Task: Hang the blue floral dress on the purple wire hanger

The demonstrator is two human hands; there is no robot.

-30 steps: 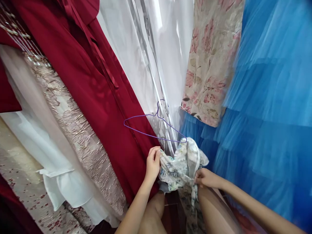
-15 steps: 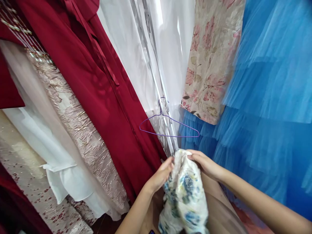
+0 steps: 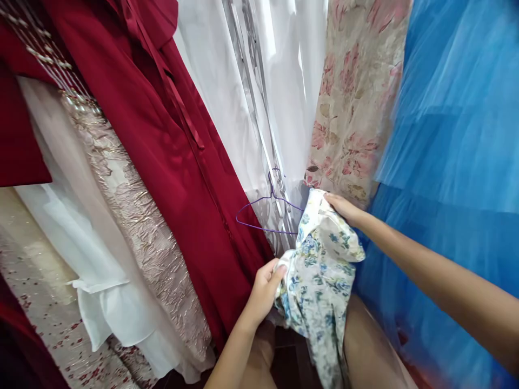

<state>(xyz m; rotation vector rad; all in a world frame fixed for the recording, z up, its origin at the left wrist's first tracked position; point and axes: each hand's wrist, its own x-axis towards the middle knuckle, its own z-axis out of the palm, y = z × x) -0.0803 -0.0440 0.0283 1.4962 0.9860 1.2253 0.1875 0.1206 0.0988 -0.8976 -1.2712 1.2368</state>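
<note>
A white garment with blue and yellow flowers [image 3: 324, 270] is stretched between my two hands and hangs down over my legs. My left hand [image 3: 265, 289] pinches its lower left edge between thumb and fingers. Higher up, my right hand [image 3: 344, 209] grips the top right edge. Just beyond the cloth hangs a thin purple wire hanger [image 3: 255, 226] with nothing on it. The garment's upper part covers the hanger's right side, and whether they touch I cannot tell.
A dark red dress [image 3: 182, 178] and a pale embossed gown [image 3: 141, 232] hang on the left. Shiny metal poles [image 3: 259, 113] stand before white cloth [image 3: 211, 70]. A pink-flowered dress [image 3: 352, 108] and a tiered blue tulle dress [image 3: 454, 162] hang on the right.
My right hand has risen with its edge of the garment, and my hands are farther apart. The bunched cloth has spread out and now covers the hanger's right side.
</note>
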